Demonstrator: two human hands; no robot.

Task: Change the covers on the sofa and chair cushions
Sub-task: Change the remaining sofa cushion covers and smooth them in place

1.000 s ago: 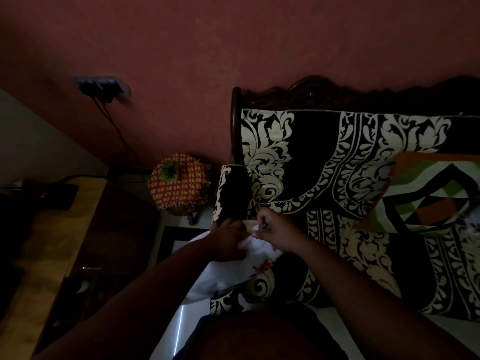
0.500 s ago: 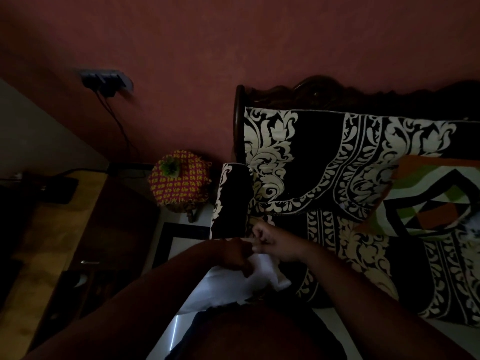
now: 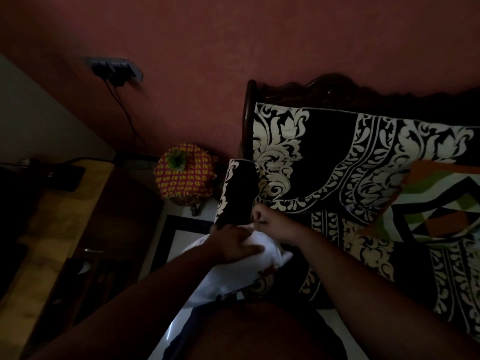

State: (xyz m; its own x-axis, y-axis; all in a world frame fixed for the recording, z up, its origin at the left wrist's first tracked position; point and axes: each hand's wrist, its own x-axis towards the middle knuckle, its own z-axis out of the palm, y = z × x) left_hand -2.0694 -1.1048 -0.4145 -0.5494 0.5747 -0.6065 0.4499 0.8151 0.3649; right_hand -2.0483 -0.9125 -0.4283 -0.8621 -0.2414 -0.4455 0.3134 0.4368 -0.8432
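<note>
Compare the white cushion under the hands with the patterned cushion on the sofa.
The white cushion is plain; the patterned cushion has orange, green and black shapes. The white cushion is held by the left hand and right hand; the patterned cushion lies untouched on the sofa. Both are soft cushions.

Pretty clearly a living room in someone's home, and a dim one. There's a carved wooden sofa point(image 3: 324, 84) against a reddish painted wall point(image 3: 233, 48), draped in a black and cream floral cover point(image 3: 324, 157), with a patterned cushion point(image 3: 446, 201) at the right. A wall socket point(image 3: 114, 68) with cords plugged in sits far left, a wooden cabinet point(image 3: 59, 229) runs along the left side, and a small stool under a crochet cover point(image 3: 185, 175) stands between them.
</note>
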